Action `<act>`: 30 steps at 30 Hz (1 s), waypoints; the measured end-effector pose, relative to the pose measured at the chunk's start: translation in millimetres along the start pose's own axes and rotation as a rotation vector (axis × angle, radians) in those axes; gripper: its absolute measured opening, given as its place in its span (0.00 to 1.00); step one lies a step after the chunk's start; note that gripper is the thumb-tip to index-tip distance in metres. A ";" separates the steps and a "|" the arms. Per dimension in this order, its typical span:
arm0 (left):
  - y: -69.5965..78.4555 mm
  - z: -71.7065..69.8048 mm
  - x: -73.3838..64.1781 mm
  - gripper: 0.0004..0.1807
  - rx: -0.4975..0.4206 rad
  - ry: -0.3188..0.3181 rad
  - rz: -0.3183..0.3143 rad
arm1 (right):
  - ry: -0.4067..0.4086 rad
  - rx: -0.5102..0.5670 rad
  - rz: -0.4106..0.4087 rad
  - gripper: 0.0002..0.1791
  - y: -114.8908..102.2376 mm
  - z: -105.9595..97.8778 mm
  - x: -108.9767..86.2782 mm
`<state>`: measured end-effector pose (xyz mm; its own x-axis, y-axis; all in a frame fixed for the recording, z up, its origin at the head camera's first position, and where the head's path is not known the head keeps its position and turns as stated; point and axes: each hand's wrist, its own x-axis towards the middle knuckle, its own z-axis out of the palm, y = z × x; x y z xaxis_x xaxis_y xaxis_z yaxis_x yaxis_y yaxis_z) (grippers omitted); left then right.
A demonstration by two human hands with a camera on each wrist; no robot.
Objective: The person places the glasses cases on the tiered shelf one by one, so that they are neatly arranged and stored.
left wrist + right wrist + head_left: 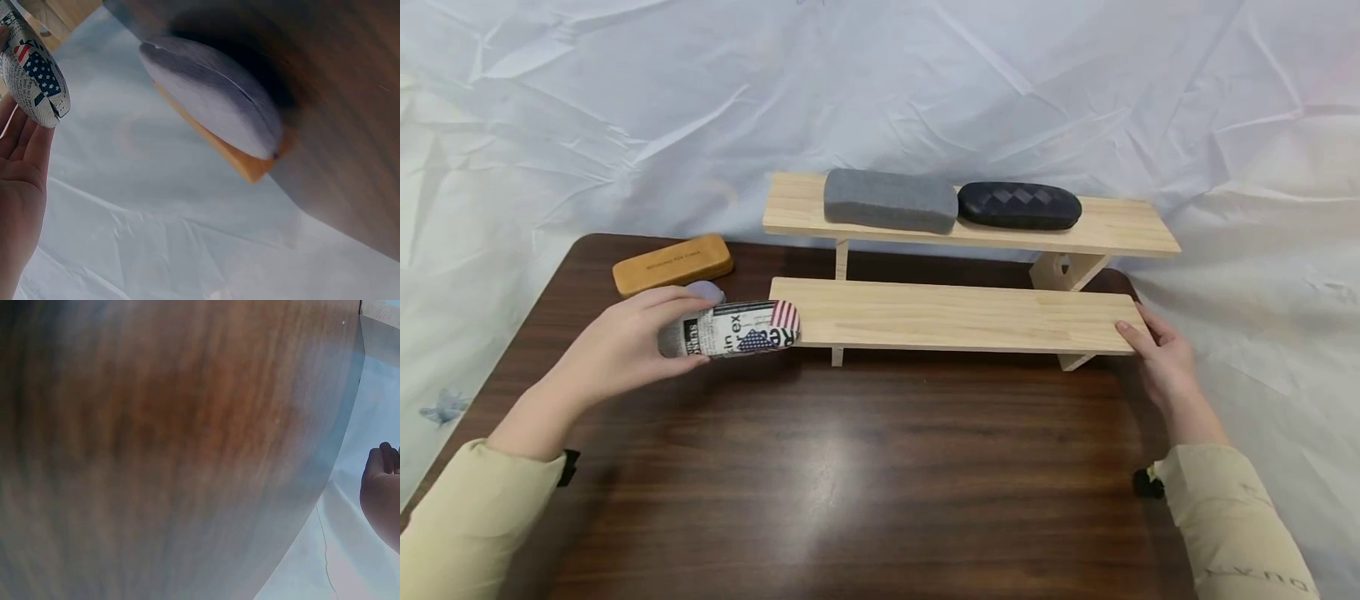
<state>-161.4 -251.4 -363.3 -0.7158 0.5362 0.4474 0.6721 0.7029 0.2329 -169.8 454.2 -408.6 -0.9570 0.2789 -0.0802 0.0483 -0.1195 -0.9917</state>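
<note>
My left hand (613, 346) holds a glasses case (741, 329) with newsprint and a flag pattern, thumb below and fingers above. The case's far end is at the left end of the lower board of a two-tier wooden shelf (940, 317); whether they touch I cannot tell. At that board's right end, my right hand (1168, 371) grips the edge, thumb on top. A grey glasses case (891, 200) and a black one (1020, 206) lie side by side on the upper board. Beyond my left hand is a purple-grey case (212, 94), mostly hidden in the head view.
An orange-brown glasses case (673, 262) lies at the table's back left, behind the purple-grey one. The shelf stands at the back of the dark wooden table (850, 467). White crumpled cloth (880, 92) hangs behind and at the sides.
</note>
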 end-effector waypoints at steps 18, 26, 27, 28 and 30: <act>21.8 30.3 75.5 0.35 -0.079 -0.182 -0.028 | -0.012 -0.009 -0.022 0.41 0.1 -0.1 -1.2; 30.5 46.0 97.2 0.33 -0.123 -0.215 -0.008 | -0.013 -0.005 -0.012 0.42 0.1 0.2 -2.6; 31.6 47.3 99.0 0.33 -0.127 -0.215 -0.003 | -0.014 -0.002 -0.010 0.42 0.0 0.4 -2.8; 33.1 48.2 100.9 0.33 -0.132 -0.217 0.000 | -0.012 0.002 -0.010 0.42 0.0 0.6 -2.9; 35.6 49.8 104.0 0.33 -0.140 -0.224 0.005 | -0.013 0.007 -0.010 0.42 -0.3 0.9 -3.2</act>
<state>-221.4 -147.3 -351.5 -0.7264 0.6402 0.2502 0.6840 0.6373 0.3551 -167.0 452.5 -408.0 -0.9611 0.2676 -0.0688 0.0365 -0.1237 -0.9917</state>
